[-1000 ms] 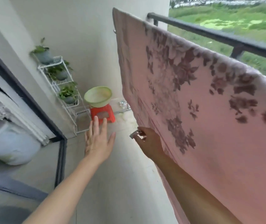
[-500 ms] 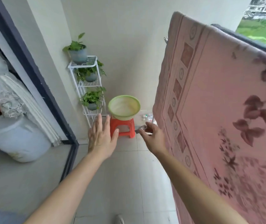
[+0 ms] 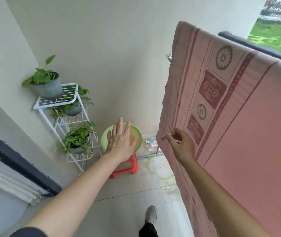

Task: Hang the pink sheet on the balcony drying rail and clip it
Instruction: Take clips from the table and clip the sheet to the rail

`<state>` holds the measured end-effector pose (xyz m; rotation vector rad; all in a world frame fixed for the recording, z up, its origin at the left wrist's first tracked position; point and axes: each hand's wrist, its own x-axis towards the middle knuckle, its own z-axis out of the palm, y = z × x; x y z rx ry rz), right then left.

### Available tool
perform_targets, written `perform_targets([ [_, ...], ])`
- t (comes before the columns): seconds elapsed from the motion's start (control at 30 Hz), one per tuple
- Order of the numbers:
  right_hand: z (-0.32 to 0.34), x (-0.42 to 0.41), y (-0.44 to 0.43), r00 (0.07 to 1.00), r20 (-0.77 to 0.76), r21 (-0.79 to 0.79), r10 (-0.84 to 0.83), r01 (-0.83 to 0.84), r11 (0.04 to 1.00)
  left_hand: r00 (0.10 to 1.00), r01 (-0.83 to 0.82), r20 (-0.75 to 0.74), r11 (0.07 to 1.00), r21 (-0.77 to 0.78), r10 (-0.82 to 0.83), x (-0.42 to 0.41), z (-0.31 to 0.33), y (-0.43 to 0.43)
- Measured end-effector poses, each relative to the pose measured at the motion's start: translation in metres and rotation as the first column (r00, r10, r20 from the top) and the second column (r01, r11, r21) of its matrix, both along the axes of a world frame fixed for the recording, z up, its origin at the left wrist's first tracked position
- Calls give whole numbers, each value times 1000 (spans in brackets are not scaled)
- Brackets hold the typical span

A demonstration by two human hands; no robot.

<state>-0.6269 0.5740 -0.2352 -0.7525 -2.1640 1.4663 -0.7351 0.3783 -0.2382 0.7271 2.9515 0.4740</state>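
The pink sheet [image 3: 249,120] with dark red floral borders hangs over the dark balcony rail [image 3: 256,46] on the right. A metal clip [image 3: 170,57] sits on the sheet's far top edge. My right hand [image 3: 180,144] pinches a small metal clip [image 3: 168,135] just in front of the sheet's left edge. My left hand [image 3: 121,139] is stretched forward with straight fingers, holding nothing, above the green basin [image 3: 136,132].
The green basin stands on an orange stool [image 3: 127,165] against the far wall. A white wire rack [image 3: 71,120] with potted plants stands to its left. Small items lie on the floor by a pipe [image 3: 149,155]. My shoe [image 3: 151,215] is on the tiled floor.
The view has swung left and I have moved closer to the far wall. Both hands have stayed stretched forward; my right hand still pinches the clip.
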Motion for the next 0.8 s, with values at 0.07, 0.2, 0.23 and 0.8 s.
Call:
perform_targets([
  [0.07, -9, -39, 20, 1000, 3, -8, -5, 5, 1000, 1000, 19, 11, 999, -38, -18, -42, -12, 22],
  [0.2, -17, -130, 66, 999, 22, -38, 36, -35, 999, 995, 13, 98, 995, -101, -3, -121, -22, 60],
  [0.23, -17, -156, 79, 999, 22, -40, 36, -35, 999, 994, 22, 108, 994, -111, -10, -141, -21, 67],
  [0.8, -28, -416, 211, 991, 29, 34, -133, 132, 991, 902, 37, 425, 995, 93, -73, -433, -104, 223],
])
